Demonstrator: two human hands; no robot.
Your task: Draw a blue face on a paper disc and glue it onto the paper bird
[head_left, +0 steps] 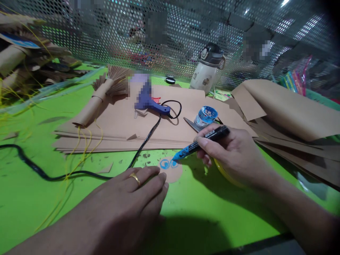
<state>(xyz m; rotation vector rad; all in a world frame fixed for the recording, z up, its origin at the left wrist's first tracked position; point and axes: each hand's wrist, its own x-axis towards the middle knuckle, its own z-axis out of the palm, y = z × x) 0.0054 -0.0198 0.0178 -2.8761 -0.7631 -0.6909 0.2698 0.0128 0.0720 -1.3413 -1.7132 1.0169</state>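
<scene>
While a bright green tabletop [183,209] spreads out below, a shiny metal wall [106,46] full of small round holes stands behind its back edge. Little dark scraps dot the green. Near the middle of the tabletop's front edge, a round, flat piece of brown paper [174,175] lies with two blue rings drawn on it. The left hand [145,186], with a smooth gold ring [135,179], rests flat and loose, its fingertips over the paper's left side. The right hand [223,147] pinches a black and blue marker [192,147], and the soft blue tip touches the right-hand ring.

Behind the hands lies a stack of big, smooth brown sheets [124,129]. On it sit a blue glue gun [160,108] of hard plastic, a thin black cord [145,141], and a rolled paper tube [92,106] with folded, wavy fans. A round pot [205,117] smeared with blue stands just behind the right hand. Thin yellow strings [85,141] curl toward the tabletop's left edge. A white bottle [204,76] with a black lid stands by the back edge, and bent brown paper [287,106] fills the right edge.
</scene>
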